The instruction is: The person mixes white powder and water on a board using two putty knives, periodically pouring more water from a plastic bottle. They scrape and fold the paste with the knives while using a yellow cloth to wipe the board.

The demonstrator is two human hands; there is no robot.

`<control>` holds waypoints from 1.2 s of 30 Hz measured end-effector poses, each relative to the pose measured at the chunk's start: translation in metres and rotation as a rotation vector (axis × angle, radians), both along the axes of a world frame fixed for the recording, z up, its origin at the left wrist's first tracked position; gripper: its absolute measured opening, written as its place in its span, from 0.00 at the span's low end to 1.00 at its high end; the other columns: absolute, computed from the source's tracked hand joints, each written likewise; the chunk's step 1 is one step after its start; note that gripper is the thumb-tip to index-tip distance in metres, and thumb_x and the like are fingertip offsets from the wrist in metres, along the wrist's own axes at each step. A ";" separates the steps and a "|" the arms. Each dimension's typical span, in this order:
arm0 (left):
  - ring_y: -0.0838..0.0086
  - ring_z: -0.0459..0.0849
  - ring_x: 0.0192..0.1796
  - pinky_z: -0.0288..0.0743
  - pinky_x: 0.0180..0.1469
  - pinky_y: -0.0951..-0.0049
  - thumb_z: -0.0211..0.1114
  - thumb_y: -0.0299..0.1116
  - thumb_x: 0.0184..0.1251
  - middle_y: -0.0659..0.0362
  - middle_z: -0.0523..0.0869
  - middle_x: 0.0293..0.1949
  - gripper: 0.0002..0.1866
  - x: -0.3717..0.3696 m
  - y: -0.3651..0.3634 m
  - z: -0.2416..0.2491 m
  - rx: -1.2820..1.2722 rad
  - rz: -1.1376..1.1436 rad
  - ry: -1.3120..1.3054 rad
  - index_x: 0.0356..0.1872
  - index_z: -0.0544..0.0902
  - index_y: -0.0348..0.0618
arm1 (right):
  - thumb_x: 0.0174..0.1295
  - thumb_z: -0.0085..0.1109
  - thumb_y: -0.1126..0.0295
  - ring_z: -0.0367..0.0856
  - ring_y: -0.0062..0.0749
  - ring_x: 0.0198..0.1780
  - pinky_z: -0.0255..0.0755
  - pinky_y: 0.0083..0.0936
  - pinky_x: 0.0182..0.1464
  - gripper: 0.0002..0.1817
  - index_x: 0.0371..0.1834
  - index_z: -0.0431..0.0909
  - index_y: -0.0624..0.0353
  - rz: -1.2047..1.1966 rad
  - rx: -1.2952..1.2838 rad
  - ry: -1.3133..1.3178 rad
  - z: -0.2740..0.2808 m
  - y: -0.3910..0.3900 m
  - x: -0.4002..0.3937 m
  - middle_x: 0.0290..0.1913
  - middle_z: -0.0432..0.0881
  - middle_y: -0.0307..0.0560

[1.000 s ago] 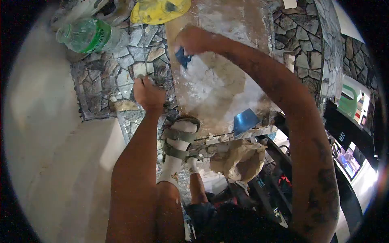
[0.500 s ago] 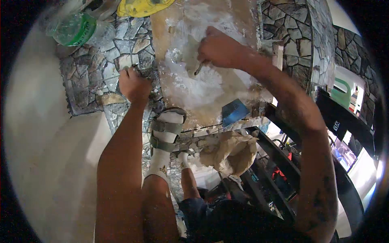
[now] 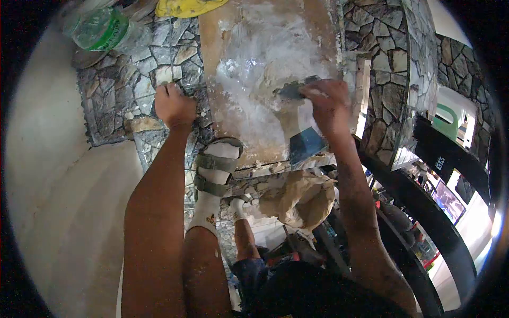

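My right hand (image 3: 328, 100) pinches a dark, flat, scraper-like piece (image 3: 295, 90) and holds it against a board (image 3: 254, 114) smeared with whitish paste. My left hand (image 3: 175, 106) is curled on the stone-patterned surface just left of the board; whatever lies under its fingers is too small to make out. A blue square plate (image 3: 307, 145) rests at the board's near right corner, below my right hand.
A clear bottle with a green label (image 3: 108, 33) lies at the upper left. Something yellow (image 3: 191, 6) sits at the top edge. Near my sandalled foot (image 3: 216, 167) stands an open brown paper bag (image 3: 307, 204). Black railing bars (image 3: 435, 228) run along the right.
My right hand has moved right and slightly down across the board, and the dark piece now shows at its fingertips. My left hand has hardly moved.
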State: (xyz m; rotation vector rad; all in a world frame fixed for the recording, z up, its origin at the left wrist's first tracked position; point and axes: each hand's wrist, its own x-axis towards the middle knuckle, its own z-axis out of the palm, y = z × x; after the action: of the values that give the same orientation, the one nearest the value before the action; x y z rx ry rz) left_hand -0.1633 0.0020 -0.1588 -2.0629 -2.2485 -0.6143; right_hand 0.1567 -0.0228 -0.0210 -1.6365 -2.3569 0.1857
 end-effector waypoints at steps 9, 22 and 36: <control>0.53 0.77 0.37 0.72 0.35 0.56 0.60 0.26 0.39 0.51 0.76 0.35 0.14 0.000 -0.003 -0.004 -0.079 0.027 0.032 0.33 0.78 0.41 | 0.55 0.64 0.71 0.78 0.39 0.29 0.70 0.30 0.36 0.08 0.37 0.83 0.60 -0.493 -0.119 0.191 -0.022 0.054 0.065 0.27 0.82 0.50; 0.53 0.77 0.39 0.72 0.38 0.56 0.63 0.28 0.36 0.51 0.75 0.37 0.17 -0.003 -0.002 -0.005 -0.139 0.007 0.005 0.34 0.78 0.41 | 0.54 0.67 0.68 0.73 0.19 0.28 0.68 0.22 0.31 0.11 0.35 0.83 0.63 -0.701 -0.371 0.413 -0.118 0.046 0.117 0.25 0.81 0.37; 0.52 0.78 0.41 0.73 0.39 0.57 0.61 0.28 0.41 0.50 0.77 0.40 0.18 -0.007 -0.004 -0.014 -0.102 0.017 0.056 0.40 0.78 0.38 | 0.46 0.58 0.71 0.81 0.45 0.34 0.70 0.36 0.44 0.11 0.35 0.83 0.53 -0.292 -0.041 -0.280 -0.047 -0.002 -0.011 0.33 0.83 0.49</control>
State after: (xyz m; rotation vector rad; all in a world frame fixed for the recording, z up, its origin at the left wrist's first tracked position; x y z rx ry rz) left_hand -0.1708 -0.0021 -0.1724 -2.0754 -2.3086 -0.4438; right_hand 0.1460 -0.0244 -0.0676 -2.1224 -2.2752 -0.0575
